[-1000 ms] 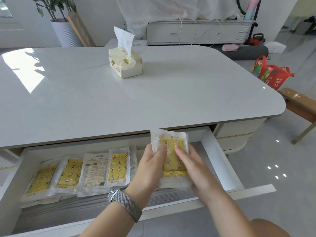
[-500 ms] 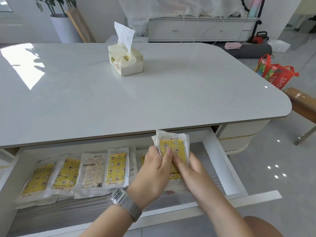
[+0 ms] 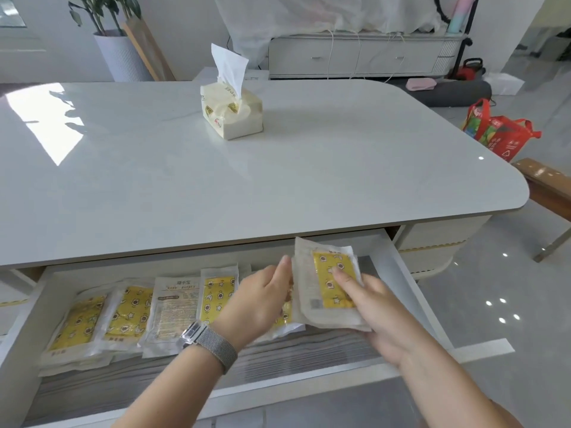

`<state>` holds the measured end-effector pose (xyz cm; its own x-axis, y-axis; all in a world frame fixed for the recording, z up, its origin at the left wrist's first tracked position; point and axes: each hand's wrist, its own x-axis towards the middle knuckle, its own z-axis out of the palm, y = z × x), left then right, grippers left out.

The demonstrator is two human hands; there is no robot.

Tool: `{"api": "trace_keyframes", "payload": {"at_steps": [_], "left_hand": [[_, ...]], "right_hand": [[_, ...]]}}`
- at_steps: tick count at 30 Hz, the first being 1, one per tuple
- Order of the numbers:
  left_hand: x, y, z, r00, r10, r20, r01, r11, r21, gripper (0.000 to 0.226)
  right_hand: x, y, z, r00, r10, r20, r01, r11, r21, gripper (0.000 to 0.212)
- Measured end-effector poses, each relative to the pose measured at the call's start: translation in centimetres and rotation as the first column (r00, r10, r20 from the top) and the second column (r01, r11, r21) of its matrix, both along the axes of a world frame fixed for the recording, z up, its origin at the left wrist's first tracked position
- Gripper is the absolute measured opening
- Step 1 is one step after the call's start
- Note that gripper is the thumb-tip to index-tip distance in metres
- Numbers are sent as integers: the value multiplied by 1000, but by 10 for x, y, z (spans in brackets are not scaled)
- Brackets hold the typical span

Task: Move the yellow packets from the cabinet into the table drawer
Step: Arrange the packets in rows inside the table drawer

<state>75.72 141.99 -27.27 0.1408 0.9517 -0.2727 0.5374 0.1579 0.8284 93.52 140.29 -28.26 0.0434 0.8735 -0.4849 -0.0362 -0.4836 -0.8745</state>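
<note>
The table drawer [image 3: 414, 291] stands pulled out under the white tabletop. Several yellow packets [image 3: 129, 313] lie side by side in its left half, one of them showing its white printed back. My right hand [image 3: 380, 316] grips a small stack of yellow packets [image 3: 330, 279] over the right half of the drawer, fingers on top. My left hand [image 3: 256, 301], with a watch on its wrist, is just left of the stack. It holds one separate yellow packet [image 3: 289, 318] low in the drawer next to the row. Its thumb is hidden.
A soft tissue pack [image 3: 231, 115] sits on the white table [image 3: 309, 180]. Right of the table are a red bag [image 3: 500, 134] and a wooden bench [image 3: 550, 186]. A low white cabinet [image 3: 355, 57] and a potted plant [image 3: 120, 57] stand at the back.
Both hands held the stack together before. Now my left hand has drawn off to the left and down with one packet, while my right hand keeps the rest.
</note>
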Motion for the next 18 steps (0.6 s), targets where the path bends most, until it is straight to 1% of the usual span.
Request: {"api": "trace_keyframes", "payload": {"at_steps": [1, 3, 5, 8, 9, 11, 14, 18], "left_hand": [[-4, 2, 1, 998, -21, -53, 22, 1000, 11, 53], [-10, 4, -3, 971, -84, -226, 96, 994, 44, 39], [-14, 5, -9, 902, -152, -404, 188, 981, 51, 32], [-14, 4, -15, 780, -225, -584, 284, 959, 10, 34], [-13, 4, -16, 750, -246, -614, 302, 953, -13, 35], [-11, 4, -18, 737, -277, -616, 317, 947, -47, 38], [-11, 5, -18, 727, -283, -625, 329, 943, -45, 38], [-15, 4, -19, 680, -258, -686, 314, 948, -46, 34]], "right_hand": [[8, 4, -1, 999, 16, 48, -15, 1000, -15, 38], [23, 13, -1, 993, 63, 103, -57, 997, -61, 38], [35, 26, -1, 988, 84, 132, -67, 989, -130, 33], [43, 47, -8, 956, 146, 255, -82, 966, -246, 27], [44, 55, -12, 933, 195, 303, -107, 953, -284, 27], [44, 69, -21, 891, 299, 342, -164, 914, -371, 28], [36, 85, -30, 879, 364, 307, -200, 868, -455, 29], [19, 93, -52, 896, 389, 217, -251, 843, -476, 26]]}}
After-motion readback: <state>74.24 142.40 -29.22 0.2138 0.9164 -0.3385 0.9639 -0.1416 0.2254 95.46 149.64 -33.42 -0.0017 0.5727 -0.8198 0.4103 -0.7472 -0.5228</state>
